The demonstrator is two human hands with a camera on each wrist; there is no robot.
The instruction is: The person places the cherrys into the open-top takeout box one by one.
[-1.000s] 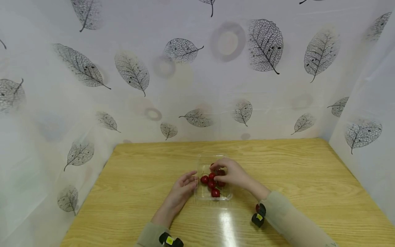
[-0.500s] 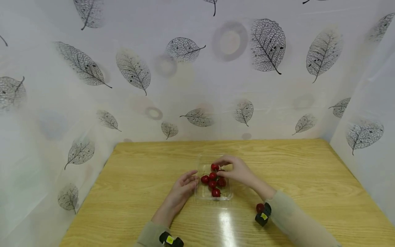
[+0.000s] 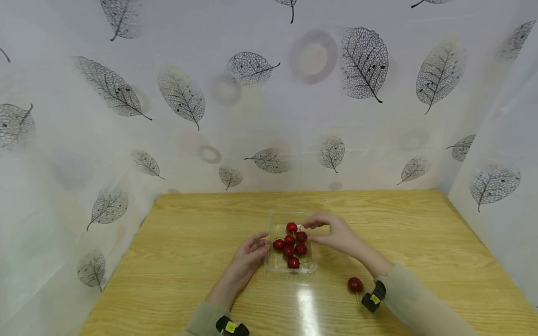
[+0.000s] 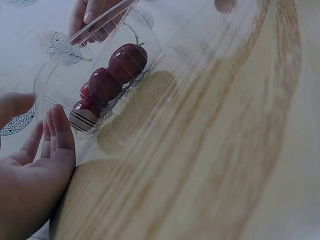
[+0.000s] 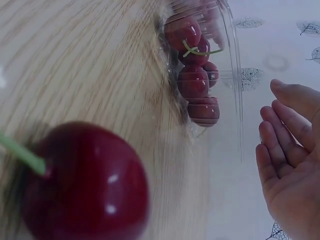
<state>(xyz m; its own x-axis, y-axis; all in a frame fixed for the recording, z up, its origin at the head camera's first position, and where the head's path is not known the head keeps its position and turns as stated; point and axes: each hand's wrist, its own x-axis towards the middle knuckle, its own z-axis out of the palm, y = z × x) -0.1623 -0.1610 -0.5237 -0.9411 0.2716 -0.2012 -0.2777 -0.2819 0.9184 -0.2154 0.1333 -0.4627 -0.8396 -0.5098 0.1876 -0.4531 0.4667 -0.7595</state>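
Several dark red cherries [image 3: 289, 240] lie in a clear plastic box [image 3: 280, 270] on the table, some with green stems. My left hand [image 3: 248, 259] is at the box's left side, fingers relaxed and fingertips right at the wall; the left wrist view shows the hand [image 4: 40, 165] holding nothing. At the right rim my right hand [image 3: 336, 234] has its thumb and fingers apart, with nothing between them. In the right wrist view that hand [image 5: 295, 140] stands off from the box with loosely bent fingers. A single cherry [image 3: 355, 284] with a stem sits on the table near my right wrist.
The wood-grain table [image 3: 201, 219] ends at a pale leaf-print curtain [image 3: 269, 121] behind and on both sides. Each wrist wears a small black camera; the right camera [image 3: 373, 297] is close beside the loose cherry.
My right hand has drawn back to the right from over the cherries to the box's right rim, uncovering them. The loose cherry now shows fully. My left hand stays in place.
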